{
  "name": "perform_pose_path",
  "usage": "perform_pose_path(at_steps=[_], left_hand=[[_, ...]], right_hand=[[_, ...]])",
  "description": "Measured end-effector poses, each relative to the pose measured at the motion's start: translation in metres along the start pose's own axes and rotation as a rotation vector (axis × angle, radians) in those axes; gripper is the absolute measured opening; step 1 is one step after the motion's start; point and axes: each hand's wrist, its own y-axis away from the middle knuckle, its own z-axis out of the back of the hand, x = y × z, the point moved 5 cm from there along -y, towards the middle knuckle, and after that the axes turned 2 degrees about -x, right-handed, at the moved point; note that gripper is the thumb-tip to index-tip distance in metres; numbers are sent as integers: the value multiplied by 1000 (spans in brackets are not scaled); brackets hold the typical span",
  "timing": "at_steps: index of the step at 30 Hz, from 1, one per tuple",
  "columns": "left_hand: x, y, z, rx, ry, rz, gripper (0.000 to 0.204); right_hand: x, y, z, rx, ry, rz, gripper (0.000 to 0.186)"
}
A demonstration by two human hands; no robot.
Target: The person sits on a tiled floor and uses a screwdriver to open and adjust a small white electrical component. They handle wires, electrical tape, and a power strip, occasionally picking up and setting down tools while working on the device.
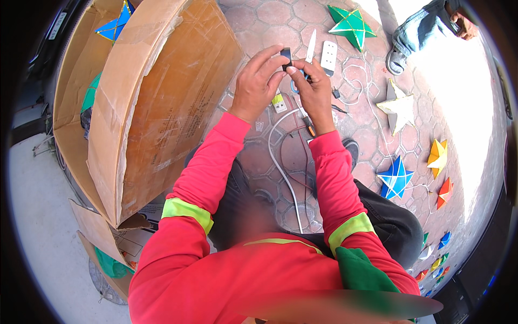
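Note:
Both of my hands are raised above the paving. My left hand (258,83) grips a small black roll (286,56), which looks like electrical tape seen edge-on. Thumb and fingertips of my right hand (314,92) pinch at its lower end, touching the left fingertips. Just beyond the right fingers shows a pale pointed blade (311,45); its handle is mostly hidden behind that hand. A white power strip (328,55) lies right of the blade. Below the hands, on the ground, are a white outlet (279,103) with yellow on it and an orange-and-black screwdriver-like tool (309,127).
A large open cardboard box (178,102) stands at my left, with a blue star (116,21) inside. At right lie star lanterns: green (353,27), white (396,107), blue (395,178) and yellow (437,157), with white wires between. A person's leg (413,38) is far right.

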Motion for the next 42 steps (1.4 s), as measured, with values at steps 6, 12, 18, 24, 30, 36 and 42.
perform_pose_path(at_steps=[6, 12, 18, 24, 30, 36, 42], left_hand=[[-1, 1, -5, 26, 19, 63, 23], [2, 3, -8, 54, 25, 59, 24], [5, 7, -12, 22, 127, 188, 34], [6, 5, -10, 56, 66, 124, 32], [9, 7, -15, 140, 80, 139, 42], [11, 8, -23, 106, 152, 179, 44], [18, 11, -30, 157, 204, 205, 40]], right_hand=[[9, 4, 0, -55, 162, 181, 14], [9, 10, -1, -92, 229, 156, 14], [3, 6, 0, -72, 166, 71, 18], [5, 5, -2, -38, 227, 96, 18], [4, 7, 1, -4, 339, 109, 16], [-2, 2, 5, 1, 309, 123, 18], [-9, 3, 8, 4, 335, 144, 22]])
